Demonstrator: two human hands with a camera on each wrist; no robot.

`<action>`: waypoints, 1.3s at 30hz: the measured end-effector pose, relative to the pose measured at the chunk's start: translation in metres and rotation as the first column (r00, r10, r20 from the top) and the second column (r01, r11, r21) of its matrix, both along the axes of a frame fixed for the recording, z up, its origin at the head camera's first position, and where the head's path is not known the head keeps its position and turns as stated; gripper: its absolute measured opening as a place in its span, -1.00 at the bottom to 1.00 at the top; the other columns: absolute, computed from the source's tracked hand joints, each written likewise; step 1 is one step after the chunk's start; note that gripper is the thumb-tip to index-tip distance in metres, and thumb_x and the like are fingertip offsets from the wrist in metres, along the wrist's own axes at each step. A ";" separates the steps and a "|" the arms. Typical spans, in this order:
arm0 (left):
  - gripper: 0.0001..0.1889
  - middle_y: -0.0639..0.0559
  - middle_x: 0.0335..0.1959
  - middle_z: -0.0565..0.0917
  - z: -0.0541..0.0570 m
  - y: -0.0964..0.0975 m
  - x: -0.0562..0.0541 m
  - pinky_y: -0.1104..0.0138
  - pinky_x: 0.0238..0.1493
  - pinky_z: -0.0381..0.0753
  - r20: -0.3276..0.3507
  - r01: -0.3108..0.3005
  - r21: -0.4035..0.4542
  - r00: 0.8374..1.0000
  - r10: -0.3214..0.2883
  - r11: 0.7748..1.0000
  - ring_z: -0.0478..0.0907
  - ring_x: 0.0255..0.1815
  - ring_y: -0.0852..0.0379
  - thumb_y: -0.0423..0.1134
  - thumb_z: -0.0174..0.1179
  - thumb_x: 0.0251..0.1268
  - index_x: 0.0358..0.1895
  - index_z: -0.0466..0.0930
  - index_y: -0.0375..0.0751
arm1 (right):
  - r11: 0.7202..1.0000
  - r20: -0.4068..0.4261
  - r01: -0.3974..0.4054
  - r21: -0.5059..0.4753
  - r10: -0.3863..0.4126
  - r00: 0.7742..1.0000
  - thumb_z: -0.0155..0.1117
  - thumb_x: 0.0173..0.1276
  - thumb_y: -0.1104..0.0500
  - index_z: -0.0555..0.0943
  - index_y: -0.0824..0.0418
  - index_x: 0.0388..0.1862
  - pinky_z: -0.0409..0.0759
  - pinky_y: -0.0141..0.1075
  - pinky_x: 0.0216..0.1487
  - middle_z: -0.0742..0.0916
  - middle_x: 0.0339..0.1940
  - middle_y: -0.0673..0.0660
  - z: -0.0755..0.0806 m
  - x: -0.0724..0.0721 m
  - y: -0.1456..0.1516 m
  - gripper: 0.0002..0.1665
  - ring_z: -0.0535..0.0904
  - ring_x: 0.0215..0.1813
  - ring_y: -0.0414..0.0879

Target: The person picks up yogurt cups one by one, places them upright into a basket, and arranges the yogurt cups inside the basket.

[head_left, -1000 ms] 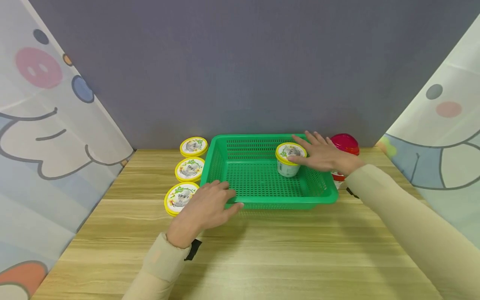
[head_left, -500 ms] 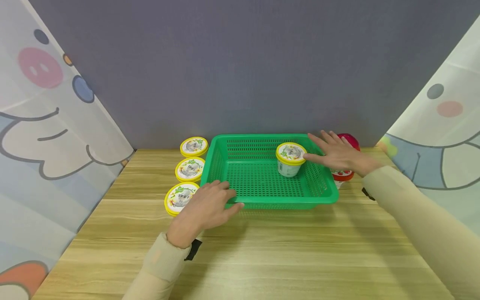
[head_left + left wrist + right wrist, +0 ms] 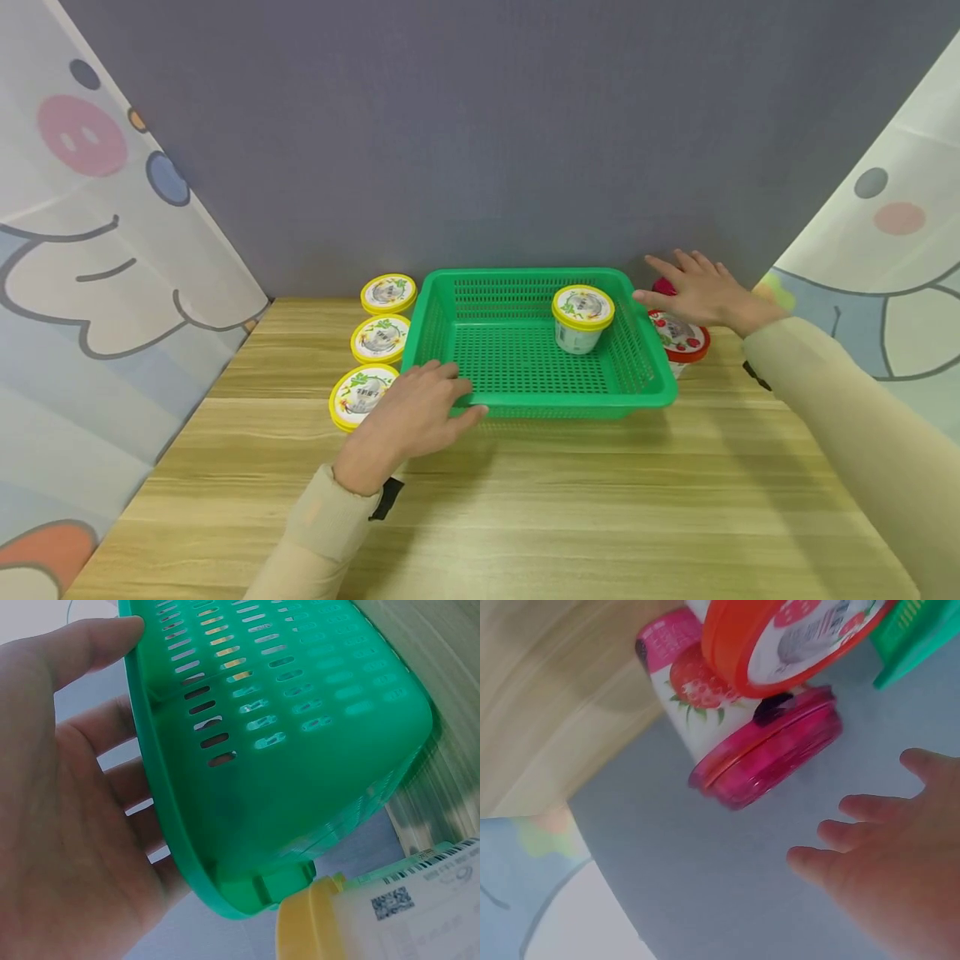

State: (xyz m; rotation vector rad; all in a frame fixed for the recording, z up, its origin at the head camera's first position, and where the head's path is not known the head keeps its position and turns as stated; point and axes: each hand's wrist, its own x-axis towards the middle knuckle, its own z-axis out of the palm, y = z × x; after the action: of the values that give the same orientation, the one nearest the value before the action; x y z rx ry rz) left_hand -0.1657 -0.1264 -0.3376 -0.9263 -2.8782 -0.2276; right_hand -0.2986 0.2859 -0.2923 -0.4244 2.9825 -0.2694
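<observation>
My left hand (image 3: 408, 408) holds the front-left corner of a green perforated plastic basket (image 3: 540, 400). In the left wrist view its thumb (image 3: 97, 649) lies at the rim and the other fingers pass behind it. A white tub with a yellow lid (image 3: 581, 308) stands inside the basket on the right. My right hand (image 3: 697, 292) is spread above the basket's right side, holding nothing. Below it are a tub with a red lid (image 3: 678, 337) and a strawberry-printed cup with a magenta lid (image 3: 772, 750), mostly hidden in the head view.
Three yellow-lidded tubs (image 3: 380, 337) stand in a row along the basket's left side. A grey wall panel (image 3: 480, 142) rises directly behind. Cartoon-printed curtains (image 3: 112, 275) flank the wooden table (image 3: 525, 508) on both sides.
My right hand has moved right, away from the yellow-lidded tub in the basket, to over the red-lidded tub outside it. My left hand and the basket have stayed put.
</observation>
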 end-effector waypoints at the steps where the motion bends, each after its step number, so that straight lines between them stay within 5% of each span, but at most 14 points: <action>1: -0.68 0.14 -0.46 0.36 0.000 0.000 0.000 0.22 -0.20 0.38 -0.001 0.000 0.000 1.000 0.000 1.000 0.28 -0.38 0.10 0.08 0.19 0.43 -0.30 0.68 -0.09 | 1.000 0.001 0.008 -0.001 -0.008 1.000 -0.14 0.49 -0.47 -0.07 0.23 0.67 -0.31 0.48 0.39 -0.04 0.57 0.61 0.000 -0.002 0.001 0.10 -0.26 0.54 0.62; 21: -0.65 0.14 -0.41 0.42 0.000 0.002 0.001 0.21 -0.18 0.42 -0.008 -0.010 -0.021 1.000 0.010 1.000 0.31 -0.35 0.09 0.11 0.18 0.44 -0.18 0.73 -0.10 | 0.992 0.083 0.124 -0.036 -0.121 0.989 -0.12 0.52 -0.40 -0.09 0.36 0.63 0.02 0.59 0.24 0.00 0.46 0.73 -0.009 -0.026 0.018 0.09 -0.07 0.39 0.77; 32: -0.65 0.14 -0.43 0.40 0.001 0.002 0.001 0.22 -0.20 0.41 -0.028 -0.004 -0.027 1.000 0.003 1.000 0.30 -0.37 0.09 0.11 0.19 0.43 -0.20 0.73 -0.11 | 0.987 0.074 0.160 -0.006 -0.159 0.984 -0.06 0.49 -0.38 0.06 0.29 0.59 0.28 0.42 0.07 0.17 0.31 0.66 -0.015 -0.028 0.024 0.01 0.10 0.19 0.56; 39: -0.66 0.14 -0.45 0.37 0.001 0.002 0.001 0.22 -0.21 0.40 -0.035 -0.004 -0.029 0.999 0.003 1.000 0.29 -0.39 0.09 0.11 0.19 0.42 -0.26 0.70 -0.08 | 0.984 0.060 0.173 -0.033 -0.171 0.983 -0.02 0.48 -0.34 0.14 0.27 0.53 0.26 0.33 0.03 0.27 0.12 0.60 -0.021 -0.032 0.028 -0.07 0.11 0.11 0.51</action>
State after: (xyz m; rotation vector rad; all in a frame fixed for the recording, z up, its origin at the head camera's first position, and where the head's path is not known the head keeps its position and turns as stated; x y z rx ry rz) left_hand -0.1648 -0.1243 -0.3371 -0.9202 -2.8587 -0.1673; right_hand -0.3305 0.3137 -0.3132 -0.1588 2.9651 -0.3484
